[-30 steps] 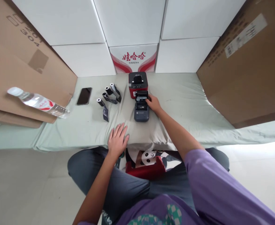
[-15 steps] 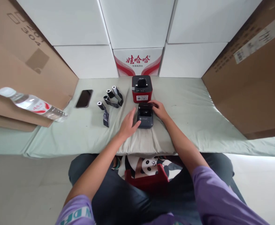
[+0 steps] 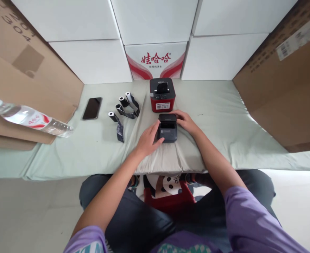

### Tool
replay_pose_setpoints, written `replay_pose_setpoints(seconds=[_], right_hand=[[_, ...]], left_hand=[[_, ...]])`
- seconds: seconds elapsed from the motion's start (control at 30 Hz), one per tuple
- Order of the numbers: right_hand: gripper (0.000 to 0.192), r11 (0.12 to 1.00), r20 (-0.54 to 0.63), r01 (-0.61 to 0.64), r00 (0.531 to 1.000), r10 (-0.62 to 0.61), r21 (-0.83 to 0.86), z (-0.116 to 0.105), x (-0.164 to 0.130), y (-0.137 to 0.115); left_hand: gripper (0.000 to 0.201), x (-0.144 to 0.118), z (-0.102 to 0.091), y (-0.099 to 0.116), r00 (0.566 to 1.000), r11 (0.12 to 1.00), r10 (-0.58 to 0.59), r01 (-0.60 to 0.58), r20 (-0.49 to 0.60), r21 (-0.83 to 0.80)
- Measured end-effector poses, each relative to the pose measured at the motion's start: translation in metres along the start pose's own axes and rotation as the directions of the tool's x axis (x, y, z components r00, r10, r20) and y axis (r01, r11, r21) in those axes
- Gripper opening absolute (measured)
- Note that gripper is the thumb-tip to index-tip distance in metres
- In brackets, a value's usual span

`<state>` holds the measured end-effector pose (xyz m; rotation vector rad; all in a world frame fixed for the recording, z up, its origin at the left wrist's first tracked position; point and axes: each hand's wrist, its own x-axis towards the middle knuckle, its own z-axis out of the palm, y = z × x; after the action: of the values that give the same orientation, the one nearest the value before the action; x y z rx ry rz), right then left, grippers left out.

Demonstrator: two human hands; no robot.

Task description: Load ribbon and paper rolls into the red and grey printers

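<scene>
A small dark grey portable printer [image 3: 168,135] sits on the cloth right in front of me. Its black lid [image 3: 167,118] at the far end is partly lowered, leaving a narrow dark gap. My left hand [image 3: 147,140] lies along the printer's left side, thumb at the near left corner and fingers towards the back, steadying it. At the far right corner, my right hand [image 3: 185,121] has its curled fingers on the lid's edge. Some of those fingertips are hidden behind the lid. Just behind stands a red and black receipt printer [image 3: 162,95] with black paper sticking out of its top.
Several small paper rolls [image 3: 121,106] with loose dark tails stand to the left. Beyond them lie a phone [image 3: 92,108] and a clear water bottle [image 3: 28,117]. Cardboard sheets [image 3: 284,88] flank both sides, and white boxes [image 3: 155,26] wall off the back.
The small printer's lid has come down partway, narrowing the opening. My left hand has closed in against the printer's side. The whole view has shifted slightly.
</scene>
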<state>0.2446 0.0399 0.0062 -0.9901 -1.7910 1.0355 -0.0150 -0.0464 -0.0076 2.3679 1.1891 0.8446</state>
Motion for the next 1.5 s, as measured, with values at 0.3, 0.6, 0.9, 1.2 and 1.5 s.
replay_pose_setpoints(seconds=[0.3,0.6,0.9,1.2,1.5], right_hand=[[0.039,0.997,-0.201,-0.073,0.977,0.068,-0.018,0.011,0.010,0.020],[0.045,0.997,-0.175,-0.050,0.984,0.037,-0.066,0.010,0.012,0.021],[0.043,0.995,-0.162,-0.050,0.986,0.035,-0.088,0.008,0.010,0.020],[0.049,0.994,-0.151,-0.039,0.988,0.023,-0.103,0.009,0.010,0.016],[0.050,0.997,-0.145,-0.026,0.989,0.015,-0.074,0.010,0.012,0.016]], left_hand=[[0.037,0.006,-0.053,-0.014,0.947,0.969,-0.102,0.164,-0.303,0.187],[0.050,-0.025,-0.160,-0.142,0.684,0.787,-0.605,0.437,-0.408,-0.435],[0.043,0.022,-0.116,-0.132,0.644,0.649,-0.665,0.248,-0.377,-0.720],[0.008,0.029,-0.097,-0.108,0.704,0.306,-0.656,-0.080,-0.271,-0.949],[0.047,0.041,-0.055,-0.058,0.831,0.553,-0.458,-0.013,-0.317,-0.833]])
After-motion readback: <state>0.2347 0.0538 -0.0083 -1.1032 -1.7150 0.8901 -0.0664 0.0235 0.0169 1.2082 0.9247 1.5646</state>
